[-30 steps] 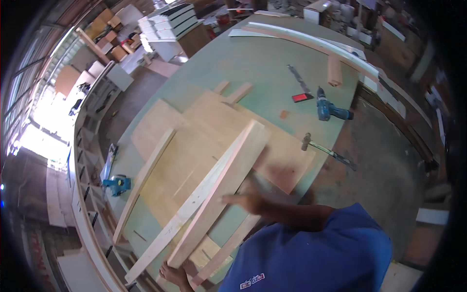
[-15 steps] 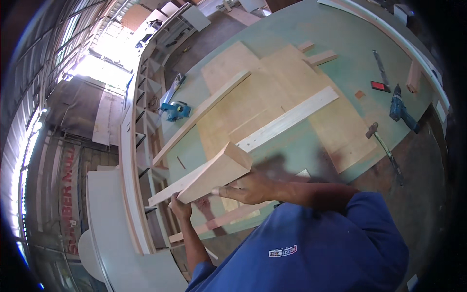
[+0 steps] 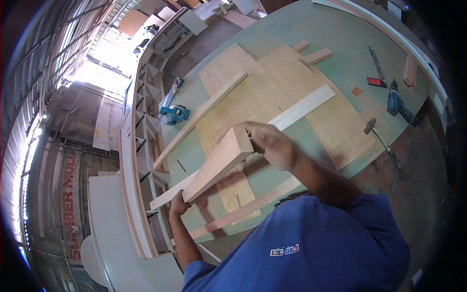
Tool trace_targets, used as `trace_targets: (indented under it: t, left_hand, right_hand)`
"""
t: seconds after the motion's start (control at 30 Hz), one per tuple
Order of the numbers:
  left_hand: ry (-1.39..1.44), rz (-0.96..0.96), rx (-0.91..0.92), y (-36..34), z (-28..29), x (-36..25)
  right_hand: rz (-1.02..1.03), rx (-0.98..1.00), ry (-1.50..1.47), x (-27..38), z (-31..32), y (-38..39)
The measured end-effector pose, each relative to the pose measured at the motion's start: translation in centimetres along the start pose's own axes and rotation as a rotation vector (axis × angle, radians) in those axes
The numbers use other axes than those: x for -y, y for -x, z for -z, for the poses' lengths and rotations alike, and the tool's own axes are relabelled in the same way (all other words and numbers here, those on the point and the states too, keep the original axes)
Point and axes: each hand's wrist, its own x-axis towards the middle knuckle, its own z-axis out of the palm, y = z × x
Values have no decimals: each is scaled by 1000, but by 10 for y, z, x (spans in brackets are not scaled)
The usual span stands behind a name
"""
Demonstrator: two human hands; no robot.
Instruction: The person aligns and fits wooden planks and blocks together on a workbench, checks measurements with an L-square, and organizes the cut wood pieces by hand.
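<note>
A pale wooden beam (image 3: pixel 214 168) is held up at a slant above the workbench, its square end face raised toward me on the right. My left hand (image 3: pixel 180 204) grips its lower left end, with the thumb on the near side. At the raised end, my right hand (image 3: pixel 279 148) curls over the top, slightly smeared by motion; some of its fingers pass behind the wood. Below the beam, a long pale strip (image 3: pixel 304 108) lies slantwise, partly hidden by it. Another long strip (image 3: pixel 209 117) rests farther left, and a third (image 3: pixel 262 199) runs along the near side.
The green workbench (image 3: pixel 277 29) carries plywood sheets (image 3: pixel 233 73), short wood offcuts (image 3: pixel 318 56) and a blue power planer (image 3: pixel 175 115). On its right lie a cordless drill (image 3: pixel 399 104), a hammer (image 3: pixel 382 141) and a combination square (image 3: pixel 377 73). A slatted wooden frame (image 3: pixel 141 160) stands along the left.
My right hand has moved from the beam's near underside up over its raised end. The beam has turned a little, its raised end now slightly higher. My left hand keeps its hold.
</note>
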Motion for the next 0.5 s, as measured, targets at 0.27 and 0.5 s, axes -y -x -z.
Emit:
trace_targets:
  t: [0.27,0.5]
  left_hand:
    - [-125,-70,231,-30,7,9]
    - [229,62,540,-57,14,36]
  right_hand:
    - [-85,-391,-137,-10,29,-1]
    - [-78,-491,-301,-15,55,-6]
